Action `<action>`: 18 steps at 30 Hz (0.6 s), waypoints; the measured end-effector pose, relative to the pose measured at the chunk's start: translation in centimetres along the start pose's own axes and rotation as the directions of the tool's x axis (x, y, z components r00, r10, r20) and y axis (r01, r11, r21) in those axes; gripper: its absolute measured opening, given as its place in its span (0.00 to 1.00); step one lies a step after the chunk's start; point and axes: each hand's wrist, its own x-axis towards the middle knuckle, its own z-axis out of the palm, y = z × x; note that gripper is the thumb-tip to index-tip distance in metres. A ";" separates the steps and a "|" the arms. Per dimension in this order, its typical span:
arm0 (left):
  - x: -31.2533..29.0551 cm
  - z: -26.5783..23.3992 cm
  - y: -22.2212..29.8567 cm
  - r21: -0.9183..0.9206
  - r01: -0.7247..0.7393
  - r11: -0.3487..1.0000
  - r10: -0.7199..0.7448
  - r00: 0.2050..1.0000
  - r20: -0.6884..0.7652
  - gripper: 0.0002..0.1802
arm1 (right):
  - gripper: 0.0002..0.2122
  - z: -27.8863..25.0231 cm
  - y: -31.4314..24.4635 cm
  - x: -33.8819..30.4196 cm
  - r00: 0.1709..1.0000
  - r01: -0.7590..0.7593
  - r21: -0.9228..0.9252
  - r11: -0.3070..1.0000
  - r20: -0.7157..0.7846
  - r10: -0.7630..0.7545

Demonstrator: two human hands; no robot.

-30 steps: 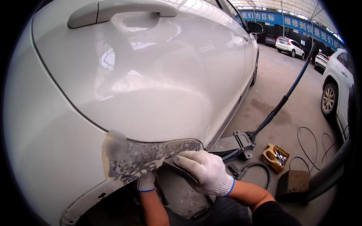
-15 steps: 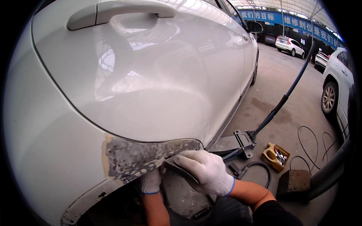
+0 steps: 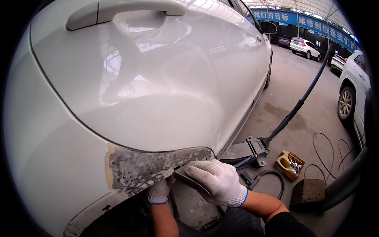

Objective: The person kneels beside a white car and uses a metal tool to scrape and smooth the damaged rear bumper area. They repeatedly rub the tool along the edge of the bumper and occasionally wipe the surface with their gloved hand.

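Note:
My right hand [image 3: 219,179], in a white knit glove with a blue cuff, is closed round a dark grey sanding block [image 3: 189,181]. The block's far end is at the lower edge of the bare patch [image 3: 138,164] on the white car's rear panel. That patch is grey, scuffed metal with several small dark dots and a tan border at its left. Below the panel's edge is my left hand [image 3: 159,191], gloved likewise; its fingers are mostly hidden behind the panel edge and the block.
The white car door [image 3: 166,91] rises in front. A floor jack [image 3: 252,150] with a long handle stands to the right. Beyond it are a cut-open yellow jug [image 3: 290,165] of small parts, a brown block [image 3: 310,190] and loose cables [image 3: 323,154]. Another white car [image 3: 353,93] is parked far right.
My right hand and the sanding block have shifted very slightly right and down along the panel's lower edge. The whole view has shifted a little too. My left hand stays beneath the edge.

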 end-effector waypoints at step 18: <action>1.1 -1.7 -2.4 0.402 -0.438 0.804 0.467 0.884 0.030 0.26 | 0.23 1.0 0.4 -0.6 0.999 0.024 0.015 1.000 -0.044 -0.023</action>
